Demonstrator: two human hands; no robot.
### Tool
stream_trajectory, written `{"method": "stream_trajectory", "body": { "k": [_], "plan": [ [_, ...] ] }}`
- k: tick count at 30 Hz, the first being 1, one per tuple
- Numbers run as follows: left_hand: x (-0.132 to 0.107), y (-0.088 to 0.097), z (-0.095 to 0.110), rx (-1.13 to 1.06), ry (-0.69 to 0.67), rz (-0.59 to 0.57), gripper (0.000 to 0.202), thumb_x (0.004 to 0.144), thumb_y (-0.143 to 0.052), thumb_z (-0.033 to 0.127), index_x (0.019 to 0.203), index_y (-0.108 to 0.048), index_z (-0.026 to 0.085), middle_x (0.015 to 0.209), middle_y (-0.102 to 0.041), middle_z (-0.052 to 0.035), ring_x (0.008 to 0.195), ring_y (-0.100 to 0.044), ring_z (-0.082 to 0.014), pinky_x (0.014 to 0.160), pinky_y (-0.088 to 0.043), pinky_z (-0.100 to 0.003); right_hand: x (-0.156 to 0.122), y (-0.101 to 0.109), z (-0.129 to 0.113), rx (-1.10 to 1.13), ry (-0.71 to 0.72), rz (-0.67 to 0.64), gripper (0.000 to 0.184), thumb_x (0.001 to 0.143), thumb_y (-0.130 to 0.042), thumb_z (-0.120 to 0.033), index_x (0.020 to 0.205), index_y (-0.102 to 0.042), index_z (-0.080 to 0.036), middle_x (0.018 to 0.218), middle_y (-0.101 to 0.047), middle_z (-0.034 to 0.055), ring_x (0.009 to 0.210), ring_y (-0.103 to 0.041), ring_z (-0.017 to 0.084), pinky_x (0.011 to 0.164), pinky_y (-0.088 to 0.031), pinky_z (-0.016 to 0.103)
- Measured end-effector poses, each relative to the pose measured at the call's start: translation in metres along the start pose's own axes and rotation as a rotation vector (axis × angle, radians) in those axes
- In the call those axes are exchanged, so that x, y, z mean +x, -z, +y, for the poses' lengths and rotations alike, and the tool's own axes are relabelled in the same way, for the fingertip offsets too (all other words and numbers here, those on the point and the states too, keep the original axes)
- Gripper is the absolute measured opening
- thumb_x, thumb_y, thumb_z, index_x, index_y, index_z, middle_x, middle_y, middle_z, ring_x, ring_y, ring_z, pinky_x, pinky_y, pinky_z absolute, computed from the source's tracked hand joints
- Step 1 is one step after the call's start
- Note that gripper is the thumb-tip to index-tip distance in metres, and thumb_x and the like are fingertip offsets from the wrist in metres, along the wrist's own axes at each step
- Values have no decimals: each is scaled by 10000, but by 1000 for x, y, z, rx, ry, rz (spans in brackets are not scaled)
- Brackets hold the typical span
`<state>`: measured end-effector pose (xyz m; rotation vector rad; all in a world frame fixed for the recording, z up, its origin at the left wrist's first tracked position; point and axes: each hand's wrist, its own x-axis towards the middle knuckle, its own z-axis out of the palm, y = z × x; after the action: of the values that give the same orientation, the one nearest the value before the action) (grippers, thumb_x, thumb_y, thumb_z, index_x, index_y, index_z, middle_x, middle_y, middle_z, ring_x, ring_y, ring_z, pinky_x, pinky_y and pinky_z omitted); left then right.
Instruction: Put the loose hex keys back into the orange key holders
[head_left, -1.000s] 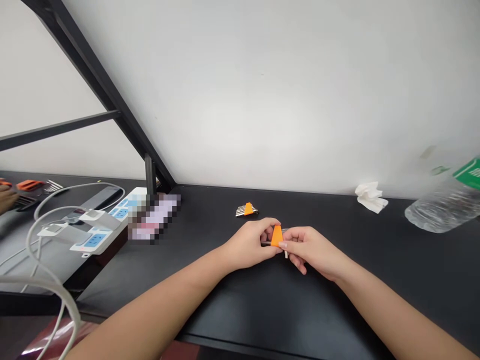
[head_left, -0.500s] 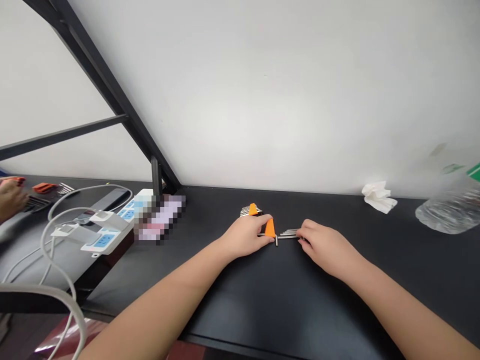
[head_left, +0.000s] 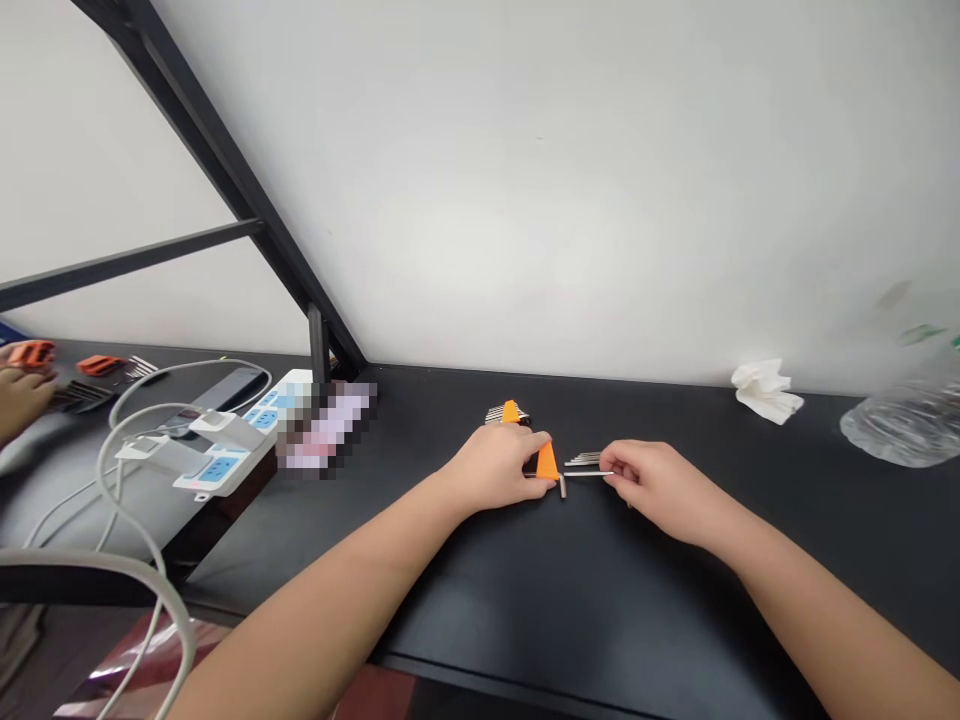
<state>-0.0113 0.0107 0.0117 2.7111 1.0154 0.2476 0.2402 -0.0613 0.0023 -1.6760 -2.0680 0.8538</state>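
My left hand (head_left: 501, 468) is closed around an orange hex key holder (head_left: 547, 461) at the middle of the black table. At the holder's near end shows the short bent leg of a hex key (head_left: 562, 487). With thumb and fingertips my right hand (head_left: 651, 492) pinches the end of a thin hex key (head_left: 589, 474), which points left toward the holder. Several loose hex keys (head_left: 583, 460) lie just behind it, their right ends hidden by my fingers. Behind my left hand rests another orange holder (head_left: 511, 411) with several hex keys in it.
Left of me stand a white power strip (head_left: 225, 465) with chargers and cables, and a pixelated flat object (head_left: 330, 425). A crumpled tissue (head_left: 766, 392) and a clear plastic bottle (head_left: 904, 425) lie at right. Another person's hand (head_left: 22, 400) works at far left among orange holders.
My right hand has drawn slightly right and down, and one hex key now sits apart from the loose bunch. My left hand keeps its grip on the holder. The view has shifted a little.
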Motion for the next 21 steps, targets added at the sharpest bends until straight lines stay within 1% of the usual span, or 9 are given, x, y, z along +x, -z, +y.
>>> {"method": "stream_trajectory", "body": {
  "k": [4,7,10,13,16,19,21],
  "plan": [
    [-1,0,3,1,-39,16,224,816,-701,423,844,-606,222,703,-568,9,687,-576,-184,594,-354,-291,1,-1,1,210,-24,-15,128,940,-517,-287,907,-629,-235,791,-662,-6,634,-641,156,606,-502,289],
    [-1,-1,3,3,-38,42,210,806,-702,405,853,-611,221,701,-565,10,676,-568,-180,595,-355,-296,0,-2,-1,265,-27,-6,147,940,-536,-313,906,-651,-228,833,-673,3,648,-661,154,641,-539,298],
    [-1,-3,1,0,-39,47,240,803,-710,437,866,-622,223,709,-580,6,675,-566,-182,598,-359,-296,0,-2,-1,302,-15,-17,159,934,-556,-327,896,-669,-221,855,-676,16,642,-652,150,639,-551,301],
    [-2,-4,0,-13,-65,60,248,796,-723,443,873,-633,225,711,-591,3,682,-568,-182,621,-373,-294,0,-1,1,405,-34,-34,166,924,-585,-340,892,-685,-211,809,-665,15,634,-639,150,628,-552,298],
    [-2,-4,1,-30,-123,109,237,785,-725,430,879,-649,225,693,-585,1,683,-560,-183,653,-393,-301,1,-4,1,516,-69,-53,185,914,-614,-360,911,-700,-197,743,-649,10,630,-634,156,624,-547,300],
    [-3,-4,5,-22,-159,158,236,776,-710,436,833,-640,218,646,-551,2,646,-531,-181,654,-401,-312,2,-12,-4,578,-82,-63,207,904,-638,-385,931,-698,-188,689,-645,3,608,-624,157,618,-538,304],
    [-3,-6,10,-20,-170,165,230,767,-699,431,776,-612,218,624,-532,3,627,-519,-178,649,-403,-316,3,-20,-11,642,-83,-85,219,893,-660,-401,935,-674,-187,666,-641,-4,598,-616,154,615,-535,304]
  ]
}}
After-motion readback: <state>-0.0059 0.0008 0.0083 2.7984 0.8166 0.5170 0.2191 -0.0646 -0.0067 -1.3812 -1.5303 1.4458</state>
